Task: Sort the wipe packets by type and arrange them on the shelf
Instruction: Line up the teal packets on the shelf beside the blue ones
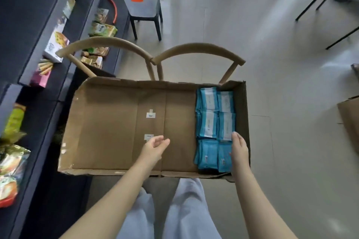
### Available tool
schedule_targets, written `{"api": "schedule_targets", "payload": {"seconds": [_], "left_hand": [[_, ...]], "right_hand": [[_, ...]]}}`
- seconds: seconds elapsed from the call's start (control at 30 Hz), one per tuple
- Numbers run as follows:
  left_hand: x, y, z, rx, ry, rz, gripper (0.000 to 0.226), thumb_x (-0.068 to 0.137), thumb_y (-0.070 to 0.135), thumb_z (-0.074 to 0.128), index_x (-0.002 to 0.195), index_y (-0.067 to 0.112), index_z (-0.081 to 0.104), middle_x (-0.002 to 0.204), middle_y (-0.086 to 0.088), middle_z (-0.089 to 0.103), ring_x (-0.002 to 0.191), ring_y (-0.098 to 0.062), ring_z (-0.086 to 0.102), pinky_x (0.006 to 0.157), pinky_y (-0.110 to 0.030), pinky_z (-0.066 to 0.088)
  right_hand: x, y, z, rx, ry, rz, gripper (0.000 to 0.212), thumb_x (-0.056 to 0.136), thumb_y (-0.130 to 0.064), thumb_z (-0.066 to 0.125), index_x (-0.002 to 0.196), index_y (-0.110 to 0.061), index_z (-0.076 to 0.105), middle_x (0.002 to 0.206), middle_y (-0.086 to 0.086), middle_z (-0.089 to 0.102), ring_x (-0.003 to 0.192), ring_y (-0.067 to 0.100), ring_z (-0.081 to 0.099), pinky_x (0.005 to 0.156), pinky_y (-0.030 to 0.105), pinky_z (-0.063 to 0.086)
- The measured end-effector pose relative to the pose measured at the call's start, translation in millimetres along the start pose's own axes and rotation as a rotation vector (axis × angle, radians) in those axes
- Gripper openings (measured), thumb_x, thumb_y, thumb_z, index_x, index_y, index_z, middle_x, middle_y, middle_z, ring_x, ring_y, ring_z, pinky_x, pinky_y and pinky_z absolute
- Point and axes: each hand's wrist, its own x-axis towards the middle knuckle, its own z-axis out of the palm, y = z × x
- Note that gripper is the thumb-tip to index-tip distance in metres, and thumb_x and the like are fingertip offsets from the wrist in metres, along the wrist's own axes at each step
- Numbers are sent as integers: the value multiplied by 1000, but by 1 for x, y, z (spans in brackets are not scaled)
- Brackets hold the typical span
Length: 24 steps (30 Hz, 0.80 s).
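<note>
Holds the left hand (pixel 155 147) over the bare floor of the cardboard box (pixel 108 126), fingers loose and a bit curled, with nothing in it. Lays the right hand (pixel 240 151) on the blue wipe packets (pixel 210 122), fingers straight, touching but not wrapped round any. Cannot see the right thumb well. Cannot read the blurry print on the packets. Packed in two rows at the right end of the box, tight by the wall. Lots of bare room to the left. Dark shelf (pixel 25 15) far left, cut off at the edge.
</note>
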Motion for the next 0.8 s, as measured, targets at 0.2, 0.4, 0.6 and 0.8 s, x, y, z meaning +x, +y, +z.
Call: {"api": "schedule_targets", "payload": {"seconds": [0.2,0.4,0.6,0.8], "left_hand": [[72,12,79,124,-69,-138,41,94,42,61,130,24,53,129,5,58,116,-14,55,100,-37,49],[148,19,124,285,-153,-158,49,93,42,62,137,24,48,129,8,53,114,-11,50,99,-31,43],[190,6,166,180,-184,-209,59,93,38,64,145,19,42,133,5,52,114,-10,49,103,-35,44],[197,-16,192,145,-73,-204,20,97,29,59,116,24,53,119,2,61,98,-12,58,86,-34,51]], "right_hand": [[108,6,-10,-219,-74,91,47,103,-41,45,142,-14,48,142,6,52,125,20,50,105,36,40],[175,33,-10,-389,-107,132,54,104,-42,43,149,-13,41,148,9,48,136,27,45,107,35,35],[199,59,-6,-478,-124,113,61,102,-41,47,155,-16,29,114,2,58,101,17,52,87,28,38],[210,67,5,-446,-55,117,57,96,-39,62,143,-15,41,81,-2,50,72,8,51,60,20,39]]}}
